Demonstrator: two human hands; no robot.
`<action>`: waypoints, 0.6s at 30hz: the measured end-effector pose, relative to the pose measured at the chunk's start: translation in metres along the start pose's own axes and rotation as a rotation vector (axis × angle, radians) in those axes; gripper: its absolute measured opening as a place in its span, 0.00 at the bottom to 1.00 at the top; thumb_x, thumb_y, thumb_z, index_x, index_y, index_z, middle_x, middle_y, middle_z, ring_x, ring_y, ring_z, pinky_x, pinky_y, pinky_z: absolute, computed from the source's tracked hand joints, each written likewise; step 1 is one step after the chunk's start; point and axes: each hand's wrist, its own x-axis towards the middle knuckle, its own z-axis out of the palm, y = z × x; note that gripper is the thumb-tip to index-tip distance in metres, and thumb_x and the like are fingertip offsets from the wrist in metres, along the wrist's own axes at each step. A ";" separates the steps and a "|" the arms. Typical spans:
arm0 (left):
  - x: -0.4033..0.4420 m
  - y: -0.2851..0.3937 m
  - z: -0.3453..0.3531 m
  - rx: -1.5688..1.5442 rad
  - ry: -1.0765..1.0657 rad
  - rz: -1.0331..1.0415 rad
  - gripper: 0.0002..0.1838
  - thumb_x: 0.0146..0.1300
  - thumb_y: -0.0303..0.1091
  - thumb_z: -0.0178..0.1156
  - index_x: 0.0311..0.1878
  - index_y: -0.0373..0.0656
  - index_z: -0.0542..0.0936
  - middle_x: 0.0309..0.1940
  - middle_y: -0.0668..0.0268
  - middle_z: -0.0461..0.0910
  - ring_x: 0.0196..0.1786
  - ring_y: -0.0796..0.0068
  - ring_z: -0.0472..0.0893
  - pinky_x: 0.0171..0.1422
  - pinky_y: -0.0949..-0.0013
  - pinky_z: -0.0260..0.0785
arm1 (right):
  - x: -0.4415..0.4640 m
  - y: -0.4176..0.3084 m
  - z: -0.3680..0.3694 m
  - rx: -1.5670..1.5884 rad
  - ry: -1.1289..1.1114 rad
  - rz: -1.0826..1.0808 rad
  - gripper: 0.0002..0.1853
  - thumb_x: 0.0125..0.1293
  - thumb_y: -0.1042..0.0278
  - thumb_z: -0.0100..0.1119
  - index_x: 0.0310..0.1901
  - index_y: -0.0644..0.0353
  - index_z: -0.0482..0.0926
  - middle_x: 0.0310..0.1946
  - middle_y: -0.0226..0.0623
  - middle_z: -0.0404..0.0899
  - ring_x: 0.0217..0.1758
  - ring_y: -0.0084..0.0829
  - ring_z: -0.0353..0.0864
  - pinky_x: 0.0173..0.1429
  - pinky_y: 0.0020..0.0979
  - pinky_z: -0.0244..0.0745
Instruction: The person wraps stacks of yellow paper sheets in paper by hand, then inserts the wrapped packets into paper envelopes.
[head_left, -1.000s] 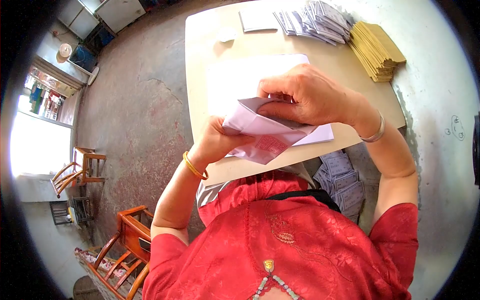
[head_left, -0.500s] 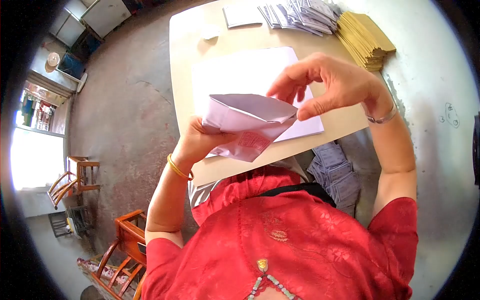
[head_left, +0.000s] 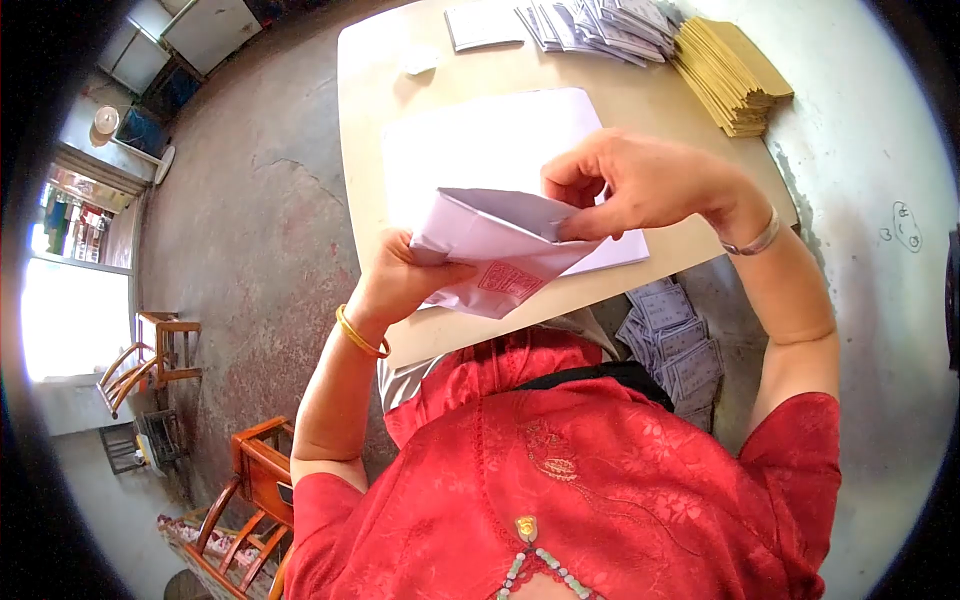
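Note:
A white paper bag (head_left: 490,245) with a red printed square is tilted above the table's front edge, its mouth gaping toward the far side. My left hand (head_left: 405,275) is closed on the bag's left side, thumb across the front. At the mouth's right corner, my right hand (head_left: 625,190) has its thumb and fingers bent around the paper edge, pinching it. Beyond the bag lie large white sheets (head_left: 470,140) on the table. What the bag holds, if anything, is hidden.
The pale table (head_left: 370,90) bears a stack of yellow-brown paper (head_left: 730,75), a spread pile of printed packets (head_left: 600,30) and a flat white stack (head_left: 484,26). More printed packets (head_left: 675,340) lie below at the right. A wooden chair (head_left: 265,480) stands at the lower left.
My right hand went from inside the bag's mouth to spread fingers at its right, then closed on the right corner. The view shifted, and the bag's mouth shows wider than at first.

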 end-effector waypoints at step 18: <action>0.004 0.002 0.004 0.071 -0.039 0.024 0.10 0.53 0.18 0.71 0.39 0.38 0.87 0.32 0.72 0.85 0.34 0.84 0.81 0.40 0.75 0.76 | 0.004 0.019 0.020 0.108 0.003 0.186 0.12 0.72 0.68 0.53 0.53 0.61 0.77 0.37 0.27 0.79 0.36 0.18 0.75 0.39 0.22 0.76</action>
